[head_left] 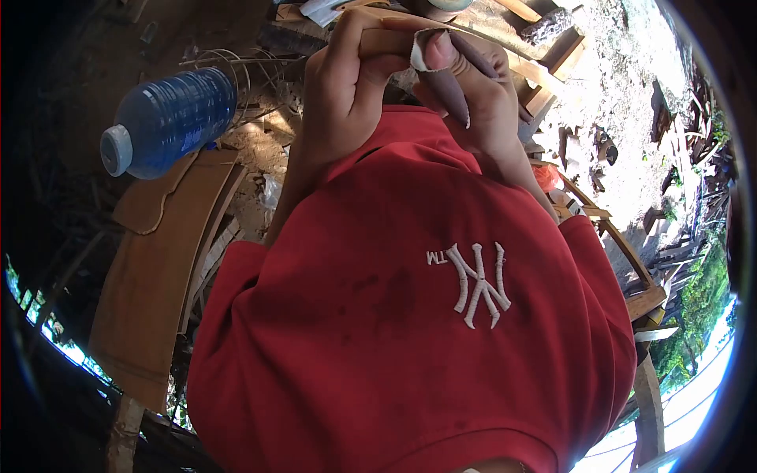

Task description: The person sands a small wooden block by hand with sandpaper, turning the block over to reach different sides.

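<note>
Sandpaper point(448, 96), curled and pale-backed, is clamped between the thumb and fingers of the right hand point(482, 98), at the top of the view just beyond the red shirt point(355, 315). What looks like a smooth wooden piece point(386, 42) is gripped by the closed fingers of the left hand point(344, 91), right beside the sheet. Further out on the left, a blue plastic water jug point(185, 118) is seen lying on its side, near some curved wooden boards point(146, 292). Over on the right, a slim wooden frame point(628, 251) can be spotted.
</note>
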Action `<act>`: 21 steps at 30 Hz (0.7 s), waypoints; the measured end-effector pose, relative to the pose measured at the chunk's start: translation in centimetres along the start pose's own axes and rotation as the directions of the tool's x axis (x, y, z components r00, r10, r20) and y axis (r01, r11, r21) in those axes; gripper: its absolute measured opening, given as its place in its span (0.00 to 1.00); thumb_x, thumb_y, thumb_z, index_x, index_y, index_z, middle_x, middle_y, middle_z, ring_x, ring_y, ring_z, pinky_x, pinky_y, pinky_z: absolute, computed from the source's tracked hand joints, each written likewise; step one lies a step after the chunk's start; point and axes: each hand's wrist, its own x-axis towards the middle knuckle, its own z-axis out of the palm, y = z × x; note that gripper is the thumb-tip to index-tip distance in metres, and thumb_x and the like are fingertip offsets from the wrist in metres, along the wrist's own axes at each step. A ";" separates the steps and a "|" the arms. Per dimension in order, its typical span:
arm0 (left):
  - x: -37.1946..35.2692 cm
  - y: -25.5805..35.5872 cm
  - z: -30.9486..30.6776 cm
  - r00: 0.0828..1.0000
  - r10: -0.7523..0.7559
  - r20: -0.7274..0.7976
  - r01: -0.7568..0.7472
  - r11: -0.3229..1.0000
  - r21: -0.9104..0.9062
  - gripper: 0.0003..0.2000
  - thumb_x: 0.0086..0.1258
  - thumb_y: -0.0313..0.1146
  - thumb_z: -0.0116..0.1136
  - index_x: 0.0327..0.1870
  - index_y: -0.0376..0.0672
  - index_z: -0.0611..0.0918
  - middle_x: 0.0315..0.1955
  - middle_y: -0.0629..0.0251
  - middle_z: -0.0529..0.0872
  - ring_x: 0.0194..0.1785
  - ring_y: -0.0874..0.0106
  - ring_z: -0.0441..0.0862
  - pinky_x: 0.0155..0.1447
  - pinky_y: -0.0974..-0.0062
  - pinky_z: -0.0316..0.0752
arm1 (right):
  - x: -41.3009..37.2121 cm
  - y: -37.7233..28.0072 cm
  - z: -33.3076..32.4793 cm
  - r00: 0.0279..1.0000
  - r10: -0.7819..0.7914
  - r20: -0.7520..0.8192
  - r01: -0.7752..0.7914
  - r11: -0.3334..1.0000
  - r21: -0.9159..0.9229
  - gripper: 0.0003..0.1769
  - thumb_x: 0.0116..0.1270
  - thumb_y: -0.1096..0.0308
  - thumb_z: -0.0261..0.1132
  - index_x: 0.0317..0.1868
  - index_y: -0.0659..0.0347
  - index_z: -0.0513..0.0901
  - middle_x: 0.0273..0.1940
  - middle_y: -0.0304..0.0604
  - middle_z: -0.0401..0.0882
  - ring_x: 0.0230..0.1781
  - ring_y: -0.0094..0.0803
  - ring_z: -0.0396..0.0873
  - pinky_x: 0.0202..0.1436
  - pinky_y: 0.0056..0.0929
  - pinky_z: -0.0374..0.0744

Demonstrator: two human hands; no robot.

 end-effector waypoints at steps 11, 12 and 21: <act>2.6 -4.8 -0.2 0.971 -0.051 0.232 0.102 0.972 -0.211 0.20 0.71 0.43 0.45 0.56 0.39 0.65 0.29 0.74 0.69 0.26 0.87 0.61 0.27 0.90 0.57 | 2.1 0.6 -2.8 0.999 -0.049 -0.004 0.049 0.992 0.116 0.18 0.68 0.60 0.56 0.21 0.59 0.74 0.10 0.31 0.63 0.09 0.16 0.56 0.14 0.17 0.53; 2.4 -4.8 0.6 0.972 -0.095 0.216 0.139 0.969 -0.202 0.20 0.71 0.43 0.45 0.57 0.39 0.64 0.29 0.74 0.69 0.26 0.87 0.61 0.27 0.90 0.58 | 1.9 0.3 -3.4 0.999 -0.008 -0.031 0.012 0.988 0.151 0.18 0.68 0.61 0.56 0.20 0.58 0.73 0.10 0.31 0.63 0.09 0.16 0.57 0.14 0.17 0.53; 2.7 -6.4 7.5 0.959 -0.043 0.279 0.093 0.981 -0.169 0.21 0.72 0.36 0.44 0.61 0.36 0.61 0.32 0.69 0.74 0.26 0.83 0.65 0.28 0.85 0.64 | -1.6 -3.8 -5.5 0.857 0.123 -0.500 0.009 0.967 0.253 0.17 0.70 0.60 0.52 0.26 0.58 0.76 0.11 0.30 0.64 0.11 0.15 0.59 0.16 0.15 0.57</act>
